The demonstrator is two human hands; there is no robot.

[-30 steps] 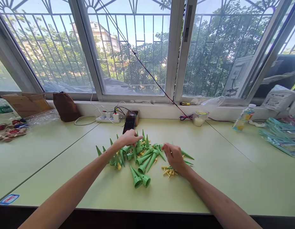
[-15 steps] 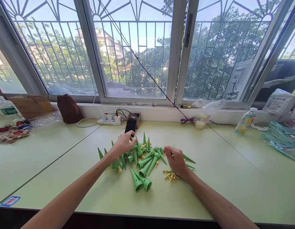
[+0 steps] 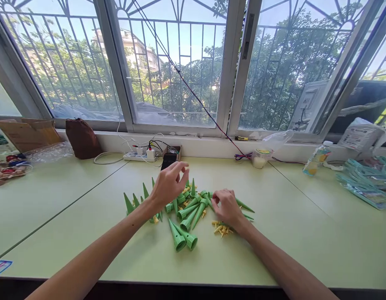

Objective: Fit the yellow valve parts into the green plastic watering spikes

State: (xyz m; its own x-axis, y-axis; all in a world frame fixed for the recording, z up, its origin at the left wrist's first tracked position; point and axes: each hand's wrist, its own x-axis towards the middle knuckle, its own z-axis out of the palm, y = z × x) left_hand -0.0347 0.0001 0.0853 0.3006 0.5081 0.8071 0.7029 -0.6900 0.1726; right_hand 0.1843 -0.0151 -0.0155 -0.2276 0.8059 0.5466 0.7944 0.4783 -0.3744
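Observation:
Green hollow cones point(image 3: 189, 218) lie heaped mid-table, with small yellow pieces among them. Above the heap's back part is my left hand point(image 3: 170, 183), its thumb and fingers apart and nothing seen between them. At the heap's right side, my right hand point(image 3: 227, 208) has curled fingers; whatever they may hold is hidden. Just below it lies a small pile of yellow pieces point(image 3: 222, 229). Two cones point(image 3: 185, 239) rest nearer the front edge, wide ends towards me. Several cones point(image 3: 128, 203) stand point up at the left.
Behind the heap are a dark phone point(image 3: 168, 161) against a small box and a white power strip point(image 3: 139, 157). A brown pouch point(image 3: 83, 139) and carton stand back left. A bottle point(image 3: 317, 159), a jar point(image 3: 261, 159) and plastic packets point(image 3: 366, 183) are at the right.
My left hand has moved up and right, and its fingers have spread. My right hand has shifted slightly, still curled. The view has turned a little.

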